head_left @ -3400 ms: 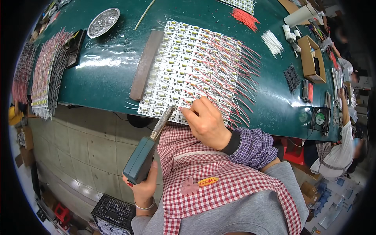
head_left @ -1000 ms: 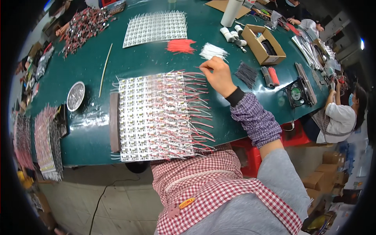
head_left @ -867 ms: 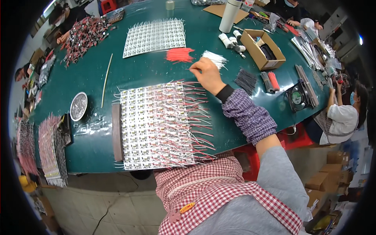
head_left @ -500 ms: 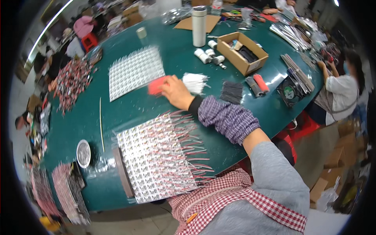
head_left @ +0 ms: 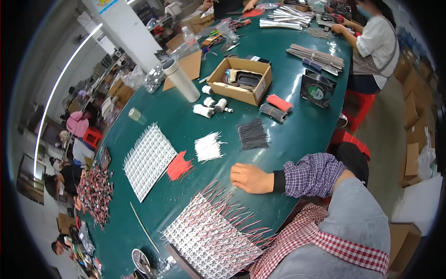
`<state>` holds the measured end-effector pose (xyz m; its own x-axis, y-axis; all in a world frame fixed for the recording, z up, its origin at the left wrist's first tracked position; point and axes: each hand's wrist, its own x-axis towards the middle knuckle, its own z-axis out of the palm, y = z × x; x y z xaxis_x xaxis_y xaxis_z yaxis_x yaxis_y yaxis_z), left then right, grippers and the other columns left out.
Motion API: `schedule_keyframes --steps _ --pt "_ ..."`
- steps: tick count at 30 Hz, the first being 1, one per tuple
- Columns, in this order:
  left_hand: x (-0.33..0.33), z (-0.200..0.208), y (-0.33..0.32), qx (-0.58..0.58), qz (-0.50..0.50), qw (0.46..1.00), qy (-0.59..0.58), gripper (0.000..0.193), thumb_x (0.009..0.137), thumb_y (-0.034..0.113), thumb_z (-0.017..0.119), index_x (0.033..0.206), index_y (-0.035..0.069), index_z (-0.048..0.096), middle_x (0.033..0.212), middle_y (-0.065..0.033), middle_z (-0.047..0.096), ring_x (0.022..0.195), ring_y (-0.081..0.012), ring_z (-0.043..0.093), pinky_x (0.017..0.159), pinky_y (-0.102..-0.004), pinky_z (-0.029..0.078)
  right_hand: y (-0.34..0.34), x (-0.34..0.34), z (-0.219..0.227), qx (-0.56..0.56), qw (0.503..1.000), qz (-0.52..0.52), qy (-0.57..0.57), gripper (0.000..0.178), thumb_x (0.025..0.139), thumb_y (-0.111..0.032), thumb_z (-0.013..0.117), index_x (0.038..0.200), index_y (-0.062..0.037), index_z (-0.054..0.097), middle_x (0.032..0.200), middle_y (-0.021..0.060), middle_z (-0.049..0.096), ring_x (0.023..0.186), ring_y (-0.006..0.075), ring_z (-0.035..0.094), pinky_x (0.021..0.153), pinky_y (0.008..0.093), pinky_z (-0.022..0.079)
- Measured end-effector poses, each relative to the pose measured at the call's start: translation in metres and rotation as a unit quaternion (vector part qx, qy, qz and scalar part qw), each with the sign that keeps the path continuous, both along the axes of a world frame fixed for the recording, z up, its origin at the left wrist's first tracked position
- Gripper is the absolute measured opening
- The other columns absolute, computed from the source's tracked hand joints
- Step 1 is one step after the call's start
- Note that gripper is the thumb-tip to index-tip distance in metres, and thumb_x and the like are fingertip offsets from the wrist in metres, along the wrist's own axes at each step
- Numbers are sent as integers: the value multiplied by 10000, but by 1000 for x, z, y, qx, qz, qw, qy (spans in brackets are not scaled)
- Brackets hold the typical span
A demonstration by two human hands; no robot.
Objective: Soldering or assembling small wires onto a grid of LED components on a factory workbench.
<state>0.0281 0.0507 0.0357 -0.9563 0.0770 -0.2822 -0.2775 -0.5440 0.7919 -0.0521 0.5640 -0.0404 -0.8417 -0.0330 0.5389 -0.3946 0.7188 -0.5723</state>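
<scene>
My right hand [head_left: 253, 178] rests low over the green table with its fingers curled in; whatever they may hold is hidden. Just to its lower left lies a panel of small white circuit boards [head_left: 209, 237] with red and white wires sticking out along its upper right side. Beyond the hand are three piles of short cut wires: red wires [head_left: 179, 166], white wires [head_left: 208, 147] and black wires [head_left: 253, 134]. A second white panel [head_left: 149, 160], showing no long wires, touches or nearly touches the red pile. My left hand is out of the picture.
A cardboard box [head_left: 241, 90], a white flask [head_left: 181, 81], white spools [head_left: 204, 110] and a black fan [head_left: 318, 88] stand farther back. Wired parts heap at the left [head_left: 95, 195]. A small round dish [head_left: 141, 260] is near the front. A co-worker [head_left: 374, 44] sits far right.
My right hand has left the red wires and come rightward and nearer me, beside the wired panel. The whole view has turned and shifted. The red pile lies uncovered.
</scene>
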Motion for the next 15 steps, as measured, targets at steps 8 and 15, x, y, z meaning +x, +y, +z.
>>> schedule_keyframes --steps 8,15 --pt "-17 -6 -1 0 -62 998 6 335 1070 369 504 1306 135 543 805 29 495 721 -102 451 709 -289 447 -4 -4 -6 -45 998 5 -31 60 949 -82 593 915 -49 555 942 94 536 896 302 529 806 404 457" --pt "-24 -9 -1 8 -98 995 18 333 1073 383 498 1309 150 536 829 22 508 726 -110 453 726 -301 453 -2 -4 -2 -35 998 7 -54 76 968 -85 572 920 -46 528 929 96 528 889 304 524 809 410 448"
